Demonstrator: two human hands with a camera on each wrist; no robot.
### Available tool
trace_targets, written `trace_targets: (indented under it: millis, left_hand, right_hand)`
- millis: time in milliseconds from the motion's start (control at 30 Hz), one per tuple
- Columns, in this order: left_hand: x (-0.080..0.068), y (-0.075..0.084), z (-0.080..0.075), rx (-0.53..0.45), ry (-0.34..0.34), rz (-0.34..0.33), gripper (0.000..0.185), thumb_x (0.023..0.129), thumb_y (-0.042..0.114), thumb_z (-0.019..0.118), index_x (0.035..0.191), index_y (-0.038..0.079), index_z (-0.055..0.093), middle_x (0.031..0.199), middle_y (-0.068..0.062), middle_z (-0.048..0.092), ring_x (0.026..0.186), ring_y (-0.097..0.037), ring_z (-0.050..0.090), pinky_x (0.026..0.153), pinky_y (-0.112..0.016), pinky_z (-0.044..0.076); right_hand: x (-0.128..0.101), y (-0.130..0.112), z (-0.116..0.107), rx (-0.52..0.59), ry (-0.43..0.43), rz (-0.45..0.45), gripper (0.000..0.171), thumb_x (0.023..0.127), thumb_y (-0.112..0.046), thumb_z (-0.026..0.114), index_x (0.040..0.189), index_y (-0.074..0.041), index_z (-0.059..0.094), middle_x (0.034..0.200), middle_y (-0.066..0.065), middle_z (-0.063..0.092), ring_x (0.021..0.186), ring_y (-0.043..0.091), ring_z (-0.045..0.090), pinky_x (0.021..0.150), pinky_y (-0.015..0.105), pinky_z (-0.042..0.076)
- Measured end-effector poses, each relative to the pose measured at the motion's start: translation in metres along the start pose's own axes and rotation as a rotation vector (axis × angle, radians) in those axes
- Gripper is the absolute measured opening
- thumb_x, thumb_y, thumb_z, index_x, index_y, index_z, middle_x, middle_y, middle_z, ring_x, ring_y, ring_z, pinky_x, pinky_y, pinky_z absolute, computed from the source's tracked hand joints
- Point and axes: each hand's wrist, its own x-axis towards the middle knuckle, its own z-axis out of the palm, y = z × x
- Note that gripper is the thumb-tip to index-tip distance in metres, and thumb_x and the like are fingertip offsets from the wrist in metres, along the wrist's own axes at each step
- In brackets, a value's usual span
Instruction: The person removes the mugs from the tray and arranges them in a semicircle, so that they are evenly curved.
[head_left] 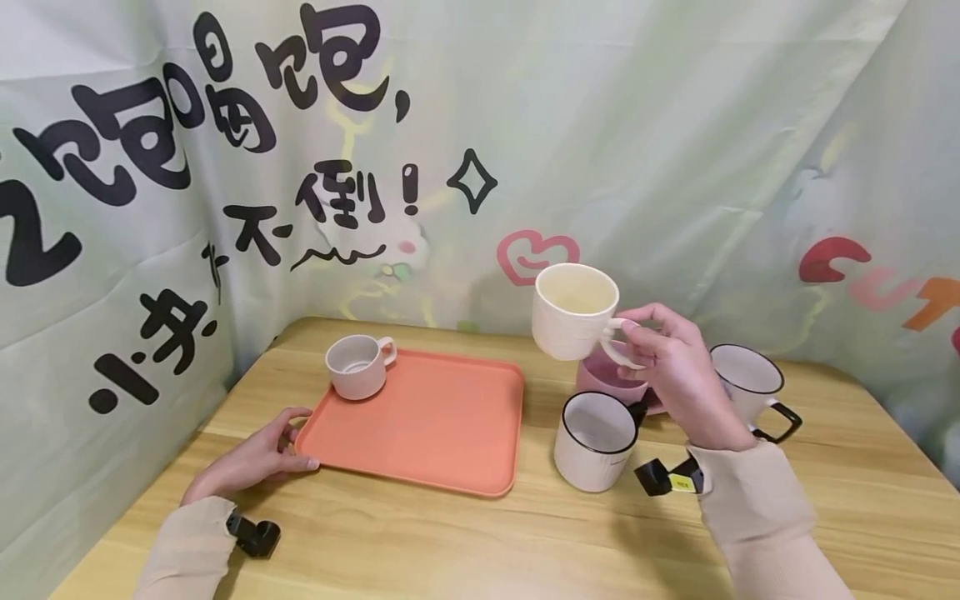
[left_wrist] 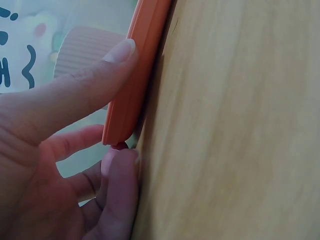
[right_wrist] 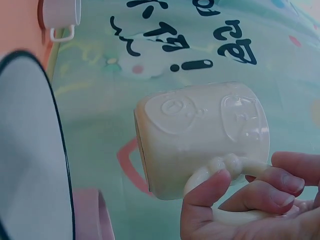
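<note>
In the head view my right hand point(head_left: 671, 358) holds a cream mug point(head_left: 573, 312) up by its handle, above the table. Raised animal-like shapes show on this mug's side in the right wrist view, with my thumb and fingers round the handle. My left hand point(head_left: 262, 454) grips the near left corner of an orange tray point(head_left: 427, 425). Its thumb lies along one side of the rim and its fingers bend at the corner in the left wrist view. On the tray's far left corner stands a pale grey-pink mug point(head_left: 356, 371), its handle to the right.
Right of the tray, a white mug with a black rim point(head_left: 596, 446) stands before a pink mug point(head_left: 600, 379), which is partly hidden. Another black-rimmed white mug point(head_left: 750, 379) is behind my right wrist. A printed curtain point(head_left: 465, 100) hangs behind the wooden table point(head_left: 420, 550).
</note>
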Motion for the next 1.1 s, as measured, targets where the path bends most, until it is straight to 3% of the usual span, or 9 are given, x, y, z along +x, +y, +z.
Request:
trace_targets:
  millis: [300,533,800,1100]
  left_hand:
    - [-0.001,-0.001,0.001,-0.019,0.010,-0.004,0.083,0.089,0.007,0.079,0.148,-0.007,0.022,0.103,-0.016,0.050,0.079,-0.021,0.052,0.063,-0.028,0.048]
    - [-0.001,0.000,0.001,-0.006,0.012,-0.013,0.088,0.089,0.009,0.079,0.152,-0.008,0.020,0.105,-0.016,0.050,0.083,-0.023,0.052,0.064,-0.029,0.049]
    - [0.002,0.000,0.000,0.000,0.008,0.012,0.087,0.088,0.008,0.079,0.150,-0.008,0.021,0.103,-0.015,0.051,0.075,-0.019,0.052,0.061,-0.027,0.048]
    - [0.000,0.000,0.001,-0.031,0.002,-0.009,0.082,0.089,0.008,0.078,0.147,-0.007,0.022,0.107,-0.017,0.052,0.085,-0.023,0.054,0.066,-0.031,0.051]
  right_hand:
    - [-0.005,0.007,-0.027,0.126,-0.015,-0.066,0.012,0.105,-0.006,0.055,0.102,-0.011,0.065,0.069,0.000,0.038,0.063,0.016,0.037,0.063,0.031,0.053]
    - [-0.010,0.005,-0.046,0.124,0.003,-0.081,0.013,0.105,-0.005,0.054,0.103,-0.011,0.066,0.068,0.002,0.036,0.063,0.018,0.035,0.064,0.033,0.054]
    - [-0.016,0.002,-0.066,0.170,0.019,-0.090,0.014,0.104,-0.004,0.055,0.104,-0.011,0.068,0.068,0.002,0.036,0.063,0.020,0.029,0.064,0.032,0.050]
    - [-0.025,0.003,-0.085,0.219,0.023,-0.101,0.017,0.105,-0.002,0.053,0.105,-0.008,0.069,0.068,0.005,0.030,0.065,0.023,0.025,0.062,0.032,0.053]
